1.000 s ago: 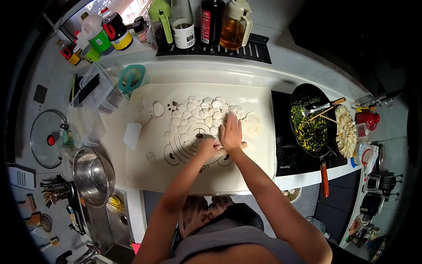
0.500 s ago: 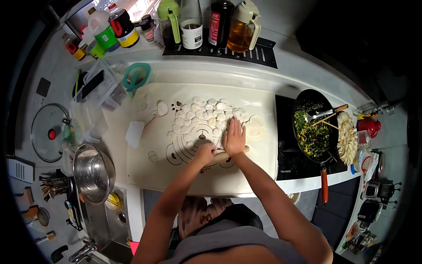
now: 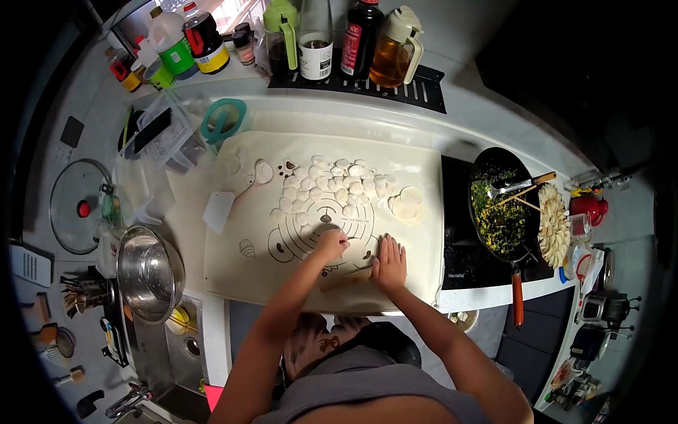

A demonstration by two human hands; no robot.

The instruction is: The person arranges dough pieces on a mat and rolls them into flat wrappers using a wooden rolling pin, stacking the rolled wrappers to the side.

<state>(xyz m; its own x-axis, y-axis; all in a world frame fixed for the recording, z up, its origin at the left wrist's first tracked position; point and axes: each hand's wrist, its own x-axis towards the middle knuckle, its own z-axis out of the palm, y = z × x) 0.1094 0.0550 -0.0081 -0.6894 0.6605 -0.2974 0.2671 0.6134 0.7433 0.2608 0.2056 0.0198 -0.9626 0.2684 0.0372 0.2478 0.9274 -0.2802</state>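
Observation:
My left hand (image 3: 332,244) is closed over the middle of the pale mat (image 3: 240,283), its fingertips pinched together; whatever they hold is hidden. To its right, my right hand (image 3: 390,264) lies flat with fingers stretched out, its palm at the right end of a wooden rolling pin (image 3: 345,280). The pin rests near the mat's front edge, slightly tilted. Many small flattened dough pieces (image 3: 341,194) spread over the mat beyond both hands. Several thin round dough wrappers (image 3: 407,205) overlap at the right of these pieces.
A white scraper (image 3: 218,210) and a flour scoop (image 3: 263,172) lie on the mat's left side. A metal bowl (image 3: 148,275) stands by the sink. On the right, a pan (image 3: 501,244) of chopped filling sits on the stove beside a plate of dumplings (image 3: 554,226). Bottles (image 3: 315,53) line the back.
My right hand has moved toward me, and the rolling pin has come nearer the mat's front edge. My left hand stays about where it was, still closed.

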